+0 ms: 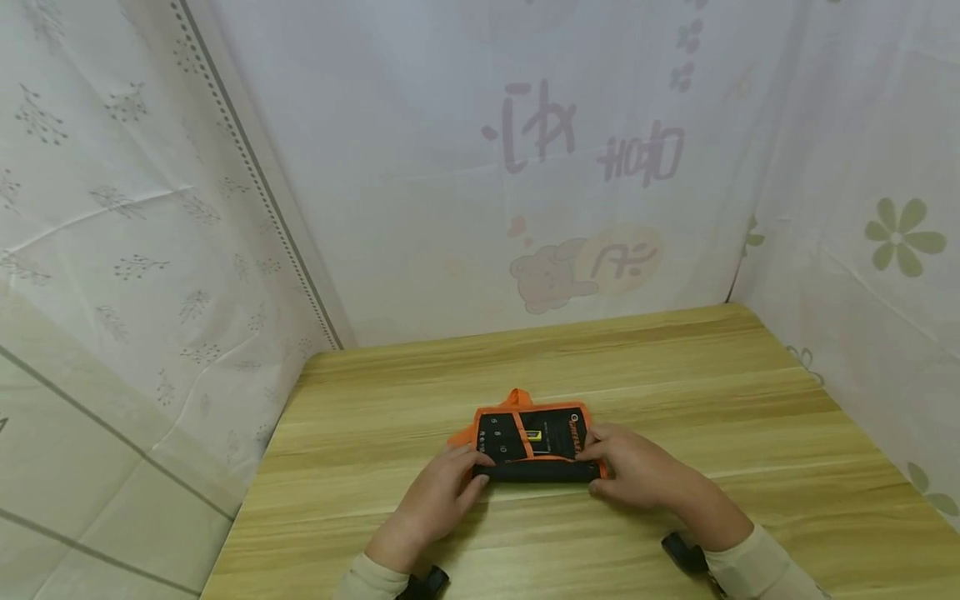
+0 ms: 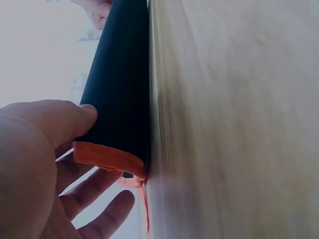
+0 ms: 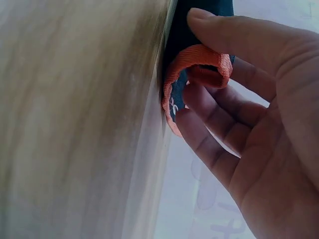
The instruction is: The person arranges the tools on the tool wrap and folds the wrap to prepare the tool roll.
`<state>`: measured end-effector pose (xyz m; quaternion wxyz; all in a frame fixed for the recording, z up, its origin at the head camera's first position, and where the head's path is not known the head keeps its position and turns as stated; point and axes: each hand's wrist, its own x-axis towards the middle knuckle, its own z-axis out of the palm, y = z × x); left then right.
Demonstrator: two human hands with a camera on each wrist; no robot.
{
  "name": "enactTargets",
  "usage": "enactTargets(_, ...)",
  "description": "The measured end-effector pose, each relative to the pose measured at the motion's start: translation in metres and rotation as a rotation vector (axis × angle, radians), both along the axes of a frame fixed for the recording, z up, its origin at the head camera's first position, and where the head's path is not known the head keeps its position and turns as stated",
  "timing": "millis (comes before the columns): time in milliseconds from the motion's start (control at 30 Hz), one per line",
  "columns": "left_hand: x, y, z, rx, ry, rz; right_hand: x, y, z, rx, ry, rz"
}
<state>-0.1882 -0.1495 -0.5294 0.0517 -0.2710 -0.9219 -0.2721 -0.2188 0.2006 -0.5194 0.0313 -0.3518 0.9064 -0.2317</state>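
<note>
A black fabric tool roll [image 1: 558, 425] with orange trim lies on the wooden table, its near edge folded over into a thick black roll [image 1: 536, 473]. White printed numbers and a yellow mark show on its flat part. My left hand [image 1: 438, 496] grips the left end of the rolled edge, thumb on the near side; the left wrist view shows that thumb [image 2: 87, 117] pressed on the black cloth. At the right end my right hand [image 1: 637, 471] holds the roll, thumb outside and fingertips [image 3: 197, 99] by the orange-edged opening. What lies inside the roll is hidden.
An orange strap loop [image 1: 517, 397] sticks out beyond the far edge of the tool roll. The wooden table [image 1: 360, 392] meets patterned cloth hangings [image 1: 420, 208] at the back and both sides. Dark wrist devices [image 1: 684, 552] sit under the sleeves.
</note>
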Motion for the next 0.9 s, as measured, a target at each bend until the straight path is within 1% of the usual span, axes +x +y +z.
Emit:
enactTargets(67, -0.001, -0.001, -0.0007, 0.013, -0.003, 0.001, -0.0003, 0.0005, -0.0002, 0.01, -0.001, -0.008)
enactTargets(167, -0.0017, -0.0028, -0.002, 0.047, -0.017, 0.006, -0.0009, 0.0018, 0.0007, -0.009, -0.04, -0.014)
enactTargets(300, -0.0019, -0.0045, -0.0027, 0.102, -0.07, 0.015, -0.0024, 0.0045, -0.0008, -0.066, -0.123, -0.011)
enactTargets(367, -0.002, -0.0048, -0.0027, 0.121, -0.098, 0.018, -0.0032, 0.0053, -0.0018, -0.08, -0.152, -0.007)
enactTargets(433, -0.0023, -0.005, -0.0029, 0.137, -0.111, 0.017, -0.0038, 0.0059, -0.0026, -0.092, -0.179, -0.001)
enactTargets(633, -0.0034, -0.0064, -0.0036, 0.197, -0.164, 0.008, -0.0049, 0.0067, -0.0026, -0.103, -0.214, 0.013)
enactTargets(700, -0.004, -0.0067, -0.0039, 0.216, -0.183, 0.014, -0.0049, 0.0064, -0.002, -0.101, -0.216, 0.007)
enactTargets(800, -0.0049, -0.0066, -0.0052, 0.232, -0.17, 0.017, -0.0048, 0.0056, -0.0009, -0.139, -0.26, -0.004)
enactTargets(900, -0.0054, -0.006, -0.0063, 0.243, -0.119, 0.006, -0.0051, 0.0049, -0.001, -0.181, -0.298, -0.01)
